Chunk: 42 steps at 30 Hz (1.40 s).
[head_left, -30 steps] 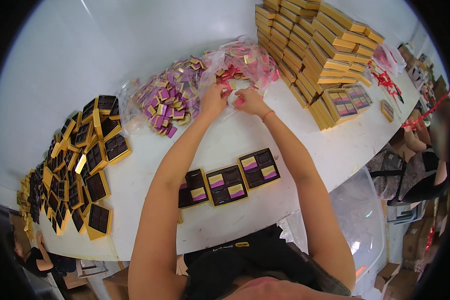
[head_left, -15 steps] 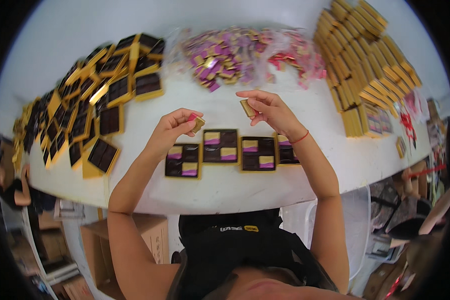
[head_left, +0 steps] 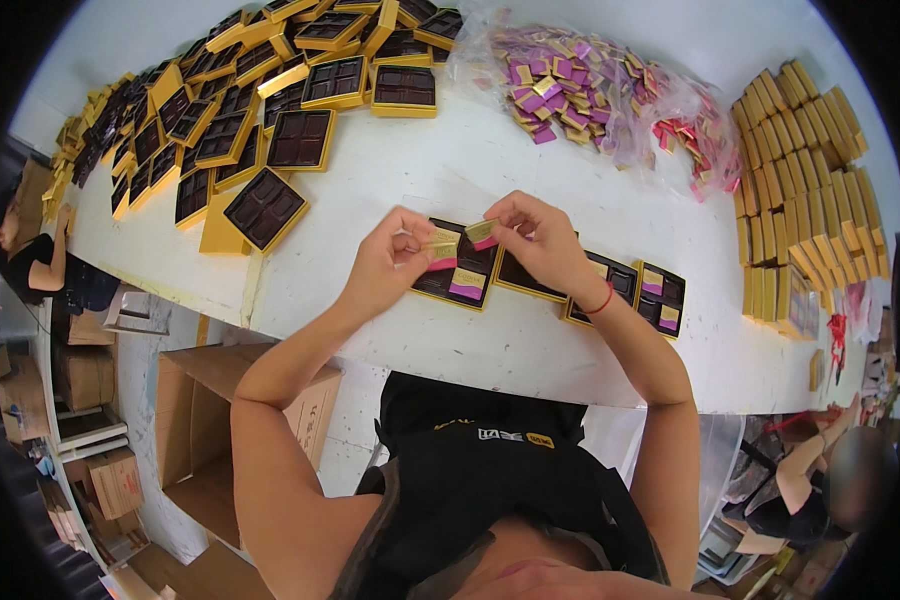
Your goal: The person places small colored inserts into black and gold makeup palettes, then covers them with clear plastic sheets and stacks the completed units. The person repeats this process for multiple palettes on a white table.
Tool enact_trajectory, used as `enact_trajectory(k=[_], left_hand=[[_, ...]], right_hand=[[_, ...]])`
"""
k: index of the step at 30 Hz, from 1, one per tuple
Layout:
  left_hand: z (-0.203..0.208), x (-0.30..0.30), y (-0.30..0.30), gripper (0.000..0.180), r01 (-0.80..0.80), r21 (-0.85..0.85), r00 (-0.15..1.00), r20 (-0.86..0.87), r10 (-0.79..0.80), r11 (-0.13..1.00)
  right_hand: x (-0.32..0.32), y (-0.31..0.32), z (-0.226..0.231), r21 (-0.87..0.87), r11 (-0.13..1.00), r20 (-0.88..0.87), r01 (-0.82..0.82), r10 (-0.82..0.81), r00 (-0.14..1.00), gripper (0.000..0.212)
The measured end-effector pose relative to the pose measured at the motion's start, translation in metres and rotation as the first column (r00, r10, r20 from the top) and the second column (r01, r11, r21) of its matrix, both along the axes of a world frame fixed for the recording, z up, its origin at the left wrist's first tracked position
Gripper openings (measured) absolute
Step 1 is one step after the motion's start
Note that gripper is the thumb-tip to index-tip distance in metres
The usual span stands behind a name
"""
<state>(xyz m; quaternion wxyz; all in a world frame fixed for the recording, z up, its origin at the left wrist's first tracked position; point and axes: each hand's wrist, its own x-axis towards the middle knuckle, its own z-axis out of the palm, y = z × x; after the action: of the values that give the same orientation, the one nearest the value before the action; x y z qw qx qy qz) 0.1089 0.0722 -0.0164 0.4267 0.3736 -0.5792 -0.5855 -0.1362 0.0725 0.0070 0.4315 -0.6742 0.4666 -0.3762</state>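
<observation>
My left hand [head_left: 385, 265] pinches a small pink-and-gold wrapped square [head_left: 440, 256] over the leftmost of a row of dark trays with gold sides. That tray [head_left: 451, 300] also holds a purple-and-gold wrapped square [head_left: 466, 284]. Between the fingers of my right hand [head_left: 542, 245] is another pink-and-gold square [head_left: 482, 234], held above the gap between the first two trays. The second tray [head_left: 516, 277] is partly covered by my right hand. Farther right, the third tray [head_left: 620, 279] sits partly behind my wrist, and the fourth tray [head_left: 674, 293] shows two purple-and-gold squares.
Many dark-lined gold trays [head_left: 303, 138] are heaped at the back left. Clear bags [head_left: 610, 90] of purple and pink wrapped squares lie at the back. Gold boxes [head_left: 800, 190] are stacked at the right. An open carton [head_left: 195, 420] stands below the table edge; people work at both sides.
Both hands have come down and closer together, from above the row to the leftmost tray, each still holding its square. The whole view has shifted and tilted.
</observation>
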Motion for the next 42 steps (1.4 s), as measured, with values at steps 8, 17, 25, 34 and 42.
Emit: enact_trajectory(k=[8,17,25,34,42], left_hand=[[-0.004,0.016,0.001,0.017,0.143,-0.265,0.917,0.399,-0.027,0.954],[0.003,0.014,0.018,0.029,0.397,-0.652,0.658,0.693,0.295,0.646],[-0.006,0.010,0.042,0.052,0.571,-0.633,0.525,0.771,0.360,0.523],[0.020,-0.005,0.020,0.055,0.574,-0.647,0.597,0.750,0.286,0.501],[0.025,-0.019,0.021,0.062,0.598,-0.574,0.519,0.809,0.275,0.559]], right_hand=[[0.011,0.013,-0.013,-0.268,0.963,-0.333,-0.009,-0.084,0.939,0.015],[0.015,0.021,-0.015,-0.644,0.744,-0.524,-0.179,-0.258,0.812,0.017],[0.009,0.030,-0.034,-0.636,0.750,-0.514,-0.184,-0.233,0.825,0.010],[0.004,0.048,-0.030,-0.574,0.761,-0.596,-0.302,-0.136,0.791,0.037],[-0.003,0.057,-0.037,-0.518,0.776,-0.620,-0.359,-0.052,0.783,0.047]])
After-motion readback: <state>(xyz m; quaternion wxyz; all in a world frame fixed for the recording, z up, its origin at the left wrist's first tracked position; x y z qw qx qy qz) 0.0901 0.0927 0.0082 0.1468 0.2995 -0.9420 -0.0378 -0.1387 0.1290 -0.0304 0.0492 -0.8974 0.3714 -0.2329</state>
